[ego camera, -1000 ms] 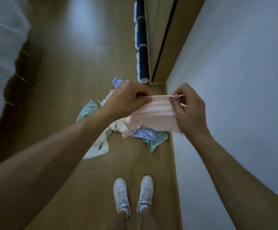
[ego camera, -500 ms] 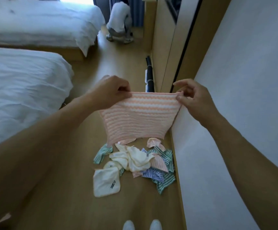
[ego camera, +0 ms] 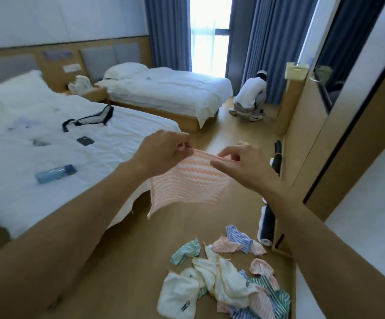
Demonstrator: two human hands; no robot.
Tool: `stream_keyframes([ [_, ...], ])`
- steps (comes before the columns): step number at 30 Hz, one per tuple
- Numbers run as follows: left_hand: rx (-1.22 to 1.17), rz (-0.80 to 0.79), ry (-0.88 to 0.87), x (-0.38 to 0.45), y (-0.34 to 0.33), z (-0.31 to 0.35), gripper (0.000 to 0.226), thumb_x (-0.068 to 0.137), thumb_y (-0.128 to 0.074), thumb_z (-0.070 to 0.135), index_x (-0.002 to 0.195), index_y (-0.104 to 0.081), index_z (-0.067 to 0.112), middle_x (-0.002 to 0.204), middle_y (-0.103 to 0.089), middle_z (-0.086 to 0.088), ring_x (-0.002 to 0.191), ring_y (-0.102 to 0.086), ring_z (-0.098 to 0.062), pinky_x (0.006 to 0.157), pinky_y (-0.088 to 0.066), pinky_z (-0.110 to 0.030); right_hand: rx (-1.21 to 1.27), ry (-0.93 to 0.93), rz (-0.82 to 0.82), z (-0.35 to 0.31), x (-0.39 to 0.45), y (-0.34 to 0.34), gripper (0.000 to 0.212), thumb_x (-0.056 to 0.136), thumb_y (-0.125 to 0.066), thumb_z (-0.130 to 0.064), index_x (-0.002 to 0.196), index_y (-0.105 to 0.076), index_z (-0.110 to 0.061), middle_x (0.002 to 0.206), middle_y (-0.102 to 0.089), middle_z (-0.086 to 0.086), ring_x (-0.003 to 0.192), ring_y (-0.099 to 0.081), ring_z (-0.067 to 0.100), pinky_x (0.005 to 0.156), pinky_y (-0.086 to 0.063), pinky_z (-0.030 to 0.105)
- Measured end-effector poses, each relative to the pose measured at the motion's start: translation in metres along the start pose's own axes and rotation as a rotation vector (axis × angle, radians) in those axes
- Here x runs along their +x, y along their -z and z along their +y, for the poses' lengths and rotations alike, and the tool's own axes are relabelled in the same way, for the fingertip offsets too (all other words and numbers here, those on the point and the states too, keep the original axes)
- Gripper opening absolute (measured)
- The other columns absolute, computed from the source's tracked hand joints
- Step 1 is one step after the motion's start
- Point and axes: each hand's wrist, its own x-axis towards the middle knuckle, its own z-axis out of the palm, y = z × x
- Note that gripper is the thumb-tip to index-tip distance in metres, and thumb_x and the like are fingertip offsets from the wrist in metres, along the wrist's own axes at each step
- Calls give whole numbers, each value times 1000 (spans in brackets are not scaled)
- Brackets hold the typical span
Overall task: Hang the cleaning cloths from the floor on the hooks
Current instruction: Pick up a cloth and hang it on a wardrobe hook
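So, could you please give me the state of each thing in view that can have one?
pink cloth: held up, spread, top edge pinched at both ends
left hand: pinching the cloth's left top corner
right hand: pinching the right top corner
cloth pile: crumpled on the floor, unhung
curtains: parted at the window
blue bottle: lying on its side on the bed

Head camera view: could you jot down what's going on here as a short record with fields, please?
Held item: pink striped cloth, hanging in the air above the floor
Left hand: pinches the cloth's top left corner
Right hand: pinches the top edge near the right corner
Floor pile: cleaning cloths, striped and cream, lying on the wooden floor
Hooks: none in view
Near bed: blue bottle lying on it
Background: a person crouches by the curtains
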Motion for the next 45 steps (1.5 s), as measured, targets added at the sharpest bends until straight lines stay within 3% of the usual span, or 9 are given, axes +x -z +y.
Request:
stream_keyframes([
  [3,93,53,100,-22,22,-13,15,93,-60,42,93,-67,29,83,-62,12,74,-57,-10,61,-40,-25,-27,70,10,-27,15,-14,23,90,-63,-43,92,-77,-25,76,-53,-8,66,-48,6,58,-36,19],
  [8,285,115,260,-72,52,-27,7,92,-57,36,87,-58,32,84,-57,15,73,-57,-12,53,-29,-24,-72,231,50,-72,25,-35,21,90,-64,-41,95,-78,-26,95,-66,-7,97,-54,14,82,-49,39],
  [13,373,142,413,-138,80,-27,8,90,-64,24,92,-57,27,90,-58,9,74,-58,-19,64,-52,-37,69,404,-65,-122,25,-61,17,91,-64,-31,89,-77,-20,83,-60,-9,79,-57,9,70,-39,21],
  [17,361,188,563,-190,103,-24,15,89,-66,26,86,-52,28,84,-54,14,76,-56,-16,63,-44,-31,146,511,-116,-171,12,-84,15,92,-63,-26,97,-76,-19,94,-67,-4,79,-52,4,65,-30,10],
  [24,433,246,800,-285,149,-7,18,93,-60,42,86,-53,27,81,-62,8,70,-55,-13,63,-50,-35,284,681,-268,-262,-35,-104,14,94,-56,-14,94,-70,-15,90,-68,0,85,-60,15,72,-43,25],
  [30,520,318,897,-365,186,0,23,94,-54,47,83,-54,27,70,-53,15,62,-51,-6,55,-33,-20,425,807,-425,-339,-89,-124,10,94,-60,-33,100,-65,-26,81,-61,-13,75,-60,5,70,-48,20],
  [35,585,290,964,-441,219,-2,19,97,-50,45,89,-54,29,77,-59,13,69,-56,-10,60,-44,-29,376,874,-436,-405,-135,-143,27,94,-59,-36,80,-71,-15,73,-67,0,69,-60,14,69,-51,29],
  [39,647,297,985,-504,248,-4,13,97,-52,40,88,-54,31,76,-60,13,66,-53,-7,54,-35,-24,424,933,-401,-463,-173,-154,25,92,-61,-30,75,-72,-17,68,-62,-4,63,-53,8,64,-46,24],
  [45,658,318,1028,-592,290,-12,10,97,-53,38,90,-55,31,79,-63,10,67,-56,-7,59,-52,-28,478,974,-444,-544,-225,-170,12,91,-65,-25,84,-75,-23,71,-64,-12,64,-58,3,68,-50,19],
])
